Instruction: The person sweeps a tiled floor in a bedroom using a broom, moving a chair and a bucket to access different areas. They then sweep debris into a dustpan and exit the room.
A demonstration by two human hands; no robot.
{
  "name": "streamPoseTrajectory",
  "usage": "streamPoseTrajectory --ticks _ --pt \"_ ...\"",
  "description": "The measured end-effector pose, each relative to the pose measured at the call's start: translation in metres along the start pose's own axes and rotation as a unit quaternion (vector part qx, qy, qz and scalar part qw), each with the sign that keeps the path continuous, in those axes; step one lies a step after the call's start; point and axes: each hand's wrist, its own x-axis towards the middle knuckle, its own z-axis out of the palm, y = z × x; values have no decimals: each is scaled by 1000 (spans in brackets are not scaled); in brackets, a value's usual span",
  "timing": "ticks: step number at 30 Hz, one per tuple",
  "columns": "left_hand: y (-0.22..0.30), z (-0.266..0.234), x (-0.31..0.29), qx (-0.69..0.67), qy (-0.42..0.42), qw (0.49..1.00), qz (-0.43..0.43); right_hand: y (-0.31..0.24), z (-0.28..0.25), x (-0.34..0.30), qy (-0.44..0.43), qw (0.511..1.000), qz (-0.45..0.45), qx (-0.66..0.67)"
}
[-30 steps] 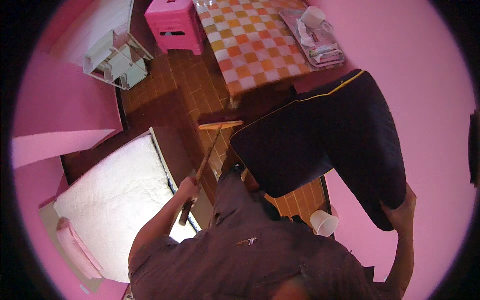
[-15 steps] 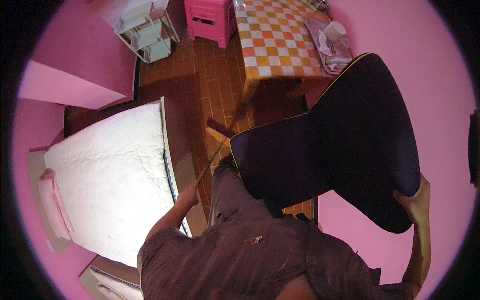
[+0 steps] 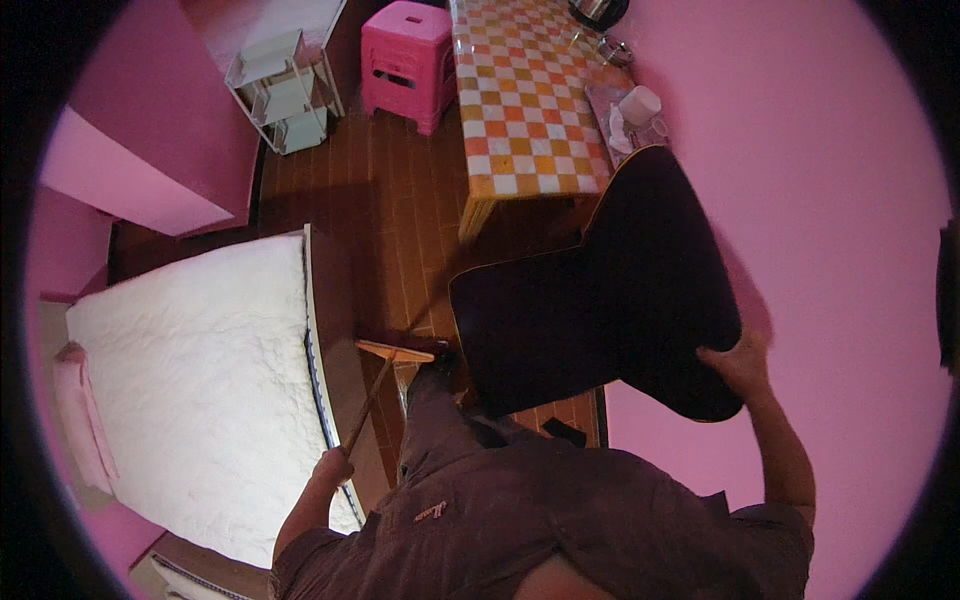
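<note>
My left hand is closed round the thin stick handle of a broom. The broom's narrow light-coloured head, with dark reddish bristles behind it, rests on the floor beside my foot, close to the bed. My right hand grips the top edge of the backrest of a dark chair with yellow piping, the thumb lying on its front face. The chair's seat points left, toward my legs. Its legs are hidden under it.
A white-covered bed with a pink pillow stands at the left. Ahead are a checkered table holding a tray, a pink stool and a white tiered rack. A pink wall bounds the right side.
The broom head has come nearer and to the left, and now lies more crosswise. The chair's backrest and my right hand have shifted left in view. The view itself has also shifted.
</note>
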Motion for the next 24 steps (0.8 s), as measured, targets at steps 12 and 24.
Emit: streamPoseTrajectory --ticks 12,24 --pt "20 -41 24 50 -64 996 -34 86 13 73 108 981 -142 73" --pt "32 -38 24 62 -92 993 -38 211 20 162 57 992 -7 113"
